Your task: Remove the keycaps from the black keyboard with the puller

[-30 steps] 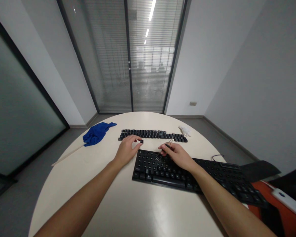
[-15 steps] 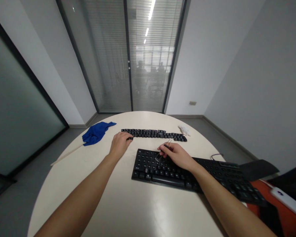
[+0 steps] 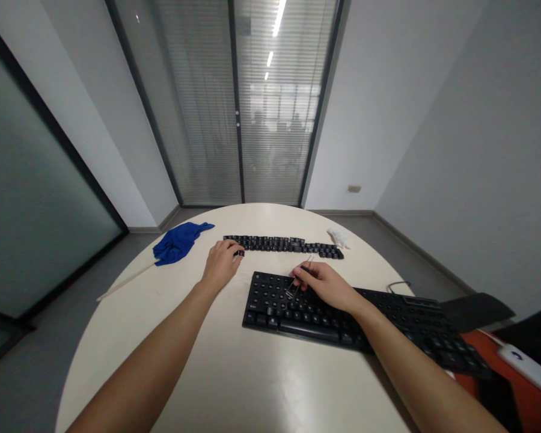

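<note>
A black keyboard (image 3: 324,316) lies on the round white table (image 3: 234,373), many of its keycaps taken off. Rows of loose black keycaps (image 3: 288,245) are laid out beyond it. My left hand (image 3: 220,264) rests at the left end of those rows, fingers pinched on a single black keycap. My right hand (image 3: 327,284) hovers over the keyboard's upper left part and grips a wire keycap puller (image 3: 297,279), whose loops point down at the keys.
A blue cloth (image 3: 180,240) lies at the table's far left, with a thin wooden stick (image 3: 124,282) beside it. A white crumpled tissue (image 3: 339,237) sits far right of the keycap rows. A black cable (image 3: 399,285), a dark pad and an orange item lie to the right.
My left hand carried a keycap from near the keyboard's top left corner up to the left end of the keycap rows. My right hand stayed over the keyboard with the puller.
</note>
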A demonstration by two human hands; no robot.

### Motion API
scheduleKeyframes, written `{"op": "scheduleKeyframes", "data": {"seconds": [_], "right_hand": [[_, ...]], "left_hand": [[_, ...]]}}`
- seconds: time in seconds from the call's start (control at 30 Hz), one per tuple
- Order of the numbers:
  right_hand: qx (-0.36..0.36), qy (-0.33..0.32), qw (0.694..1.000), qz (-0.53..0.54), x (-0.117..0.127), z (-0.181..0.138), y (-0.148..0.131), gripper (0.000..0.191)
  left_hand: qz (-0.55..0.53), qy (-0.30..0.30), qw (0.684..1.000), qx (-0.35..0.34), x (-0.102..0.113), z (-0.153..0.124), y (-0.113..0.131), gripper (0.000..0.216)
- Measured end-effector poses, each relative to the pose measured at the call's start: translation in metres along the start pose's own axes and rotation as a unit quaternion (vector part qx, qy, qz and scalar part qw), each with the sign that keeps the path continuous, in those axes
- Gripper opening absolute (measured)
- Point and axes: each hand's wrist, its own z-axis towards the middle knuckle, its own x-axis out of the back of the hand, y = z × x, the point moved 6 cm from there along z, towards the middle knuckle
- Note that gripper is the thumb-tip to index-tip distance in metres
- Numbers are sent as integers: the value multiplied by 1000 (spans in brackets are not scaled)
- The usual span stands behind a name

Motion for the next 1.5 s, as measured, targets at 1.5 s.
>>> {"op": "scheduleKeyframes", "data": {"seconds": [1.5], "right_hand": [[44,-71,996,-28,-6,-11,-18,40]], "left_hand": [[-277,-86,947,-136,18,-18,84,22]]}}
